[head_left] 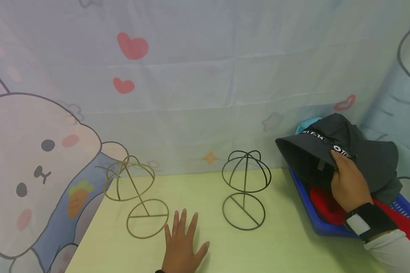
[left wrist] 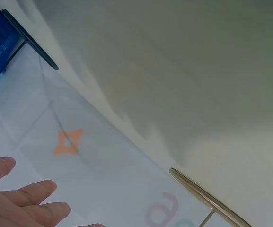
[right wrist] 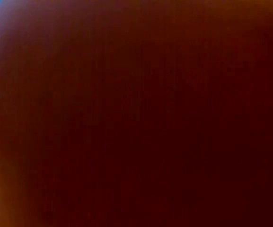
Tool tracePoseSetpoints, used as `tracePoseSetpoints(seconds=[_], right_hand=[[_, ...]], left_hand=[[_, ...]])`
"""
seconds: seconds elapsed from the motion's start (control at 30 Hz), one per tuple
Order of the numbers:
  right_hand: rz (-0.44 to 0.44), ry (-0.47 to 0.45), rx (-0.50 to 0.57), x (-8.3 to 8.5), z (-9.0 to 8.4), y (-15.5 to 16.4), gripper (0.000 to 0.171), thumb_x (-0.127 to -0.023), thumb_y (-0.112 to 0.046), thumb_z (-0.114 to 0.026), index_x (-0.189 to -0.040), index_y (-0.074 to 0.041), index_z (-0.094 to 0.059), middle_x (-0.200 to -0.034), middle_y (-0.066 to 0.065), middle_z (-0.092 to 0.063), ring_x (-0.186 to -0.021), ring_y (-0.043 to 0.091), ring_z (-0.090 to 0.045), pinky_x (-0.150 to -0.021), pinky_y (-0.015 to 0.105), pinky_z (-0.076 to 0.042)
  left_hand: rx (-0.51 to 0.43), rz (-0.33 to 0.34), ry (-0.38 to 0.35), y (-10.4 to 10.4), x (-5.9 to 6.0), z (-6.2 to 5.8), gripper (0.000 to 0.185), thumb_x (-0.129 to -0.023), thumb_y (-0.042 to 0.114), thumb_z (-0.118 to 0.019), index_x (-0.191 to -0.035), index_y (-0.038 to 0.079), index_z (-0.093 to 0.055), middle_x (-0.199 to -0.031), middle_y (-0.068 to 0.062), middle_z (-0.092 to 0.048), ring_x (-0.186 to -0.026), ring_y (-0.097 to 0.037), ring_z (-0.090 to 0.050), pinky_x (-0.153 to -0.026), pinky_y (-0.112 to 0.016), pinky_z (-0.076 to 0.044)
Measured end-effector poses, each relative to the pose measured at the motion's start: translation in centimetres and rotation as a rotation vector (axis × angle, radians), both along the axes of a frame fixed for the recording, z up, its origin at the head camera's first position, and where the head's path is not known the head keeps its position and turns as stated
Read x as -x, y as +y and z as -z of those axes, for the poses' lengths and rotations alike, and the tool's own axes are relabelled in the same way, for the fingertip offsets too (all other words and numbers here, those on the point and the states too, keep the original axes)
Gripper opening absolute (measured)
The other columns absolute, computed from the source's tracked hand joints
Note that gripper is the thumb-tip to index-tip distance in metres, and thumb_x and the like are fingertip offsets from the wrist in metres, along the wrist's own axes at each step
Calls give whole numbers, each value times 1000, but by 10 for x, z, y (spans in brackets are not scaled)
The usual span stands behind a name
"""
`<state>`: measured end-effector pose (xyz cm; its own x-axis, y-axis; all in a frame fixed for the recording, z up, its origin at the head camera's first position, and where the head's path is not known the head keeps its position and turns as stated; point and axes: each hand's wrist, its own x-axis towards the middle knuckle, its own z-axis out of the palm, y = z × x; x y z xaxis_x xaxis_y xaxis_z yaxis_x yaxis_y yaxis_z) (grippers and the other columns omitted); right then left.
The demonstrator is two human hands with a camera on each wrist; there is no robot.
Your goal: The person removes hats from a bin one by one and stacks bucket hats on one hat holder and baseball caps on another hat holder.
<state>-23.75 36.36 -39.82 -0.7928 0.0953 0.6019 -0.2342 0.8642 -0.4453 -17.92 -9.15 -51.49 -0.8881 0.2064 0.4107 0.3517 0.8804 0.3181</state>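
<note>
At the right of the head view, my right hand (head_left: 352,184) pinches a dark grey brimmed hat (head_left: 336,131) near its black band with white lettering. That hat lies over other headwear in a blue basket (head_left: 300,199), and its brim faces left. My left hand (head_left: 182,246) is low in the middle with fingers spread, holding nothing, between a gold wire hat stand (head_left: 148,215) and a black wire hat stand (head_left: 245,211). The left wrist view shows its extended fingers (left wrist: 39,193). Dark red fills nearly all of the right wrist view, hiding the grip there.
Red fabric (head_left: 326,206) and a light blue piece (head_left: 307,124) show around the grey hat in the basket. Both stands rest on a pale yellow table (head_left: 205,189). Behind it hangs a printed cloth (head_left: 198,76) with hearts and a cartoon animal.
</note>
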Motion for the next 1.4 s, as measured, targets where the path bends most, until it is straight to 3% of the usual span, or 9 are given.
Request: tracePoseSetpoints(seconds=[0.27,0.67,0.77,1.03,1.23,1.4], right_hand=[[15,42,34,-3,-3,2,56,-99,5,-31,-156,0,-33,-149,37,-40,-136,59,-37,-116,67,-26],[61,152,127,-10,-12,-4,58,-97,5,-31,-153,-4,-42,-146,35,-47,-135,56,-43,-117,63,-30],[82,154,150,-12,-13,-4,58,-97,5,-31,-153,-5,-42,-146,34,-48,-135,56,-43,-118,62,-30],[118,141,218,-19,-19,-6,57,-101,-4,-29,-155,-16,-42,-152,27,-47,-140,49,-42,-121,57,-29],[148,141,261,-25,-25,-8,54,-103,-9,-30,-155,-22,-43,-154,20,-47,-144,42,-42,-122,52,-30],[196,144,321,-28,-30,-11,52,-105,-14,-32,-153,-31,-45,-155,9,-49,-145,30,-43,-125,40,-29]], left_hand=[[-33,18,-42,3,-1,-5,79,-89,50,-69,-155,18,-40,-161,-21,-35,-152,-46,-25,-111,-78,-23],[-38,28,19,3,0,-4,79,-88,48,-71,-154,17,-42,-159,-19,-39,-151,-44,-29,-111,-75,-26],[-33,36,47,3,-1,-5,79,-87,47,-73,-153,17,-43,-158,-20,-40,-149,-44,-31,-110,-74,-28],[-28,56,1,6,1,-11,78,-91,51,-68,-156,19,-38,-162,-18,-34,-154,-41,-24,-115,-73,-24],[-33,71,91,10,1,-9,75,-92,51,-66,-155,18,-41,-160,-18,-39,-152,-42,-29,-112,-72,-28],[-50,79,143,13,-1,-11,73,-93,51,-66,-154,17,-42,-157,-17,-42,-150,-41,-32,-111,-71,-31]])
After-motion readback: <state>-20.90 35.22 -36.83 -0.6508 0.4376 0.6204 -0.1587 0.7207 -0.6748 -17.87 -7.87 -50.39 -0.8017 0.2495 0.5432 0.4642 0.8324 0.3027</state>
